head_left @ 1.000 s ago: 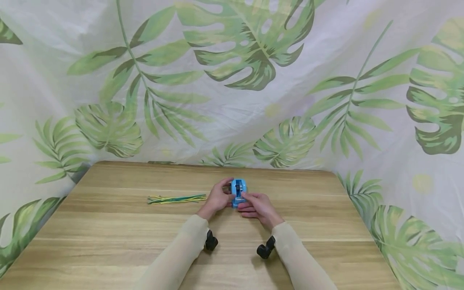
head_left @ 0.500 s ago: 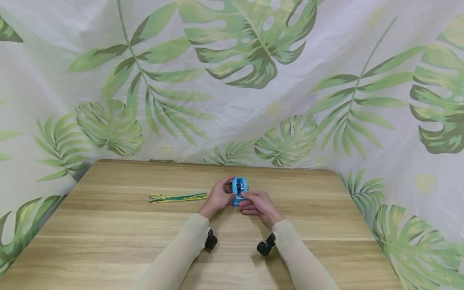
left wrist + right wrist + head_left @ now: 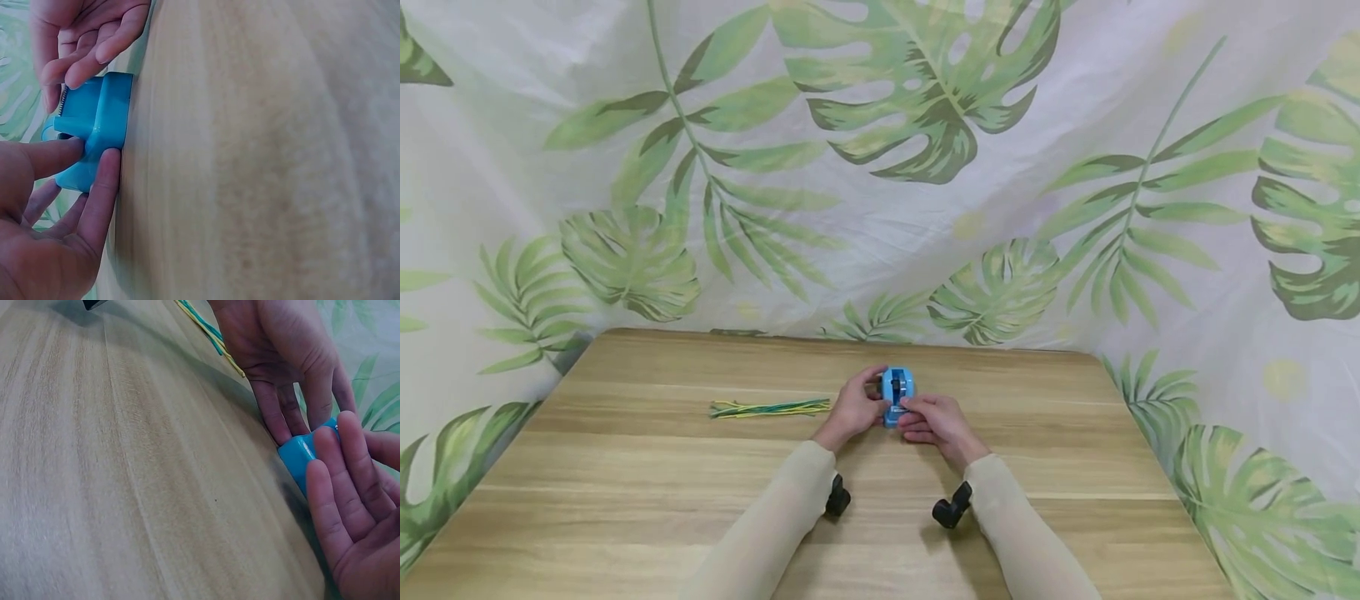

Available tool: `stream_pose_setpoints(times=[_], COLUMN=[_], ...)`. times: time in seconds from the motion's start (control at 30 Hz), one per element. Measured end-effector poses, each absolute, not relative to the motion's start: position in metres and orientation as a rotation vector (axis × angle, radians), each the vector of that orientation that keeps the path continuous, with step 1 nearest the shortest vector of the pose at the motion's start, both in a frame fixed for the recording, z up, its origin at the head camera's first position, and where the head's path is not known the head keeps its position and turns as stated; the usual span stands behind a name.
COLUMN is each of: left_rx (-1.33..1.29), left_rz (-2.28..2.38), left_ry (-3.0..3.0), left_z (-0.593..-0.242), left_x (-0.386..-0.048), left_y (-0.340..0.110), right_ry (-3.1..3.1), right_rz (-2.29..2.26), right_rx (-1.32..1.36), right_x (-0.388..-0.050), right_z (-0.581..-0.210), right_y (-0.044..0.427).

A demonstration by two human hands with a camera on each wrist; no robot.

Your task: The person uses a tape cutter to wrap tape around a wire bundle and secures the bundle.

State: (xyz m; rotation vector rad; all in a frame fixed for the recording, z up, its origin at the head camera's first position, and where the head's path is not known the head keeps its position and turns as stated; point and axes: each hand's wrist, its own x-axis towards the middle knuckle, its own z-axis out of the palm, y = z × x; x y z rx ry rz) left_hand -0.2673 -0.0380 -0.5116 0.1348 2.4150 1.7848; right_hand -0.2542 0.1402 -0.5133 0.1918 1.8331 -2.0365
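Note:
A small blue tape dispenser [image 3: 909, 383] stands near the far side of the wooden table. From its left, my left hand [image 3: 853, 408] grips the body; the left wrist view shows thumb and fingers spread around the blue casing [image 3: 114, 115]. My right hand [image 3: 943, 425] is at the near, toothed-cutter end. Its thumb and index finger come together there and seem to pinch the tape's end, though the clear tape itself is hard to make out. In the right wrist view the other right fingers [image 3: 331, 506] extend in front of the dispenser, partly hiding it.
A loose bundle of thin green and yellow strands [image 3: 771, 409] lies on the table [image 3: 625, 467] left of the left hand. Black wrist-camera mounts [image 3: 952, 506] stick out from both cuffs. A leaf-printed cloth [image 3: 887, 225] hangs behind the table's far edge.
Both hands keep their places on the dispenser with hardly any motion. The whole head view has shifted slightly.

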Motion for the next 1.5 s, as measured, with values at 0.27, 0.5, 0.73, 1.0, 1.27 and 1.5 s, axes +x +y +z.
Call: stream_pose_setpoints(times=[0.27,0.5,0.73,1.0,1.27,1.5], left_rx=[0.127,0.129,0.135,0.141,0.163,0.154], left_rz=[1.773,1.775,1.787,1.777,1.757,1.749], left_ry=[2.422,2.431,2.426,2.442,2.466,2.467], left_z=[-0.508,-0.511,-0.511,-0.510,-0.509,-0.509], left_x=[-0.264,-0.266,-0.267,-0.267,-0.267,-0.268], left_y=[-0.038,-0.039,-0.038,-0.039,-0.038,-0.038], right_ry=[1.832,1.837,1.836,1.841,1.828,1.862], right_rz=[-2.038,-2.046,-2.051,-2.049,-2.074,-2.051], right_rx=[0.224,0.227,0.217,0.217,0.230,0.191], right_x=[-0.252,-0.252,-0.253,-0.253,-0.252,-0.254], right_z=[-0.508,-0.506,-0.505,-0.504,-0.501,-0.499], right_y=[0.138,0.138,0.138,0.138,0.137,0.138])
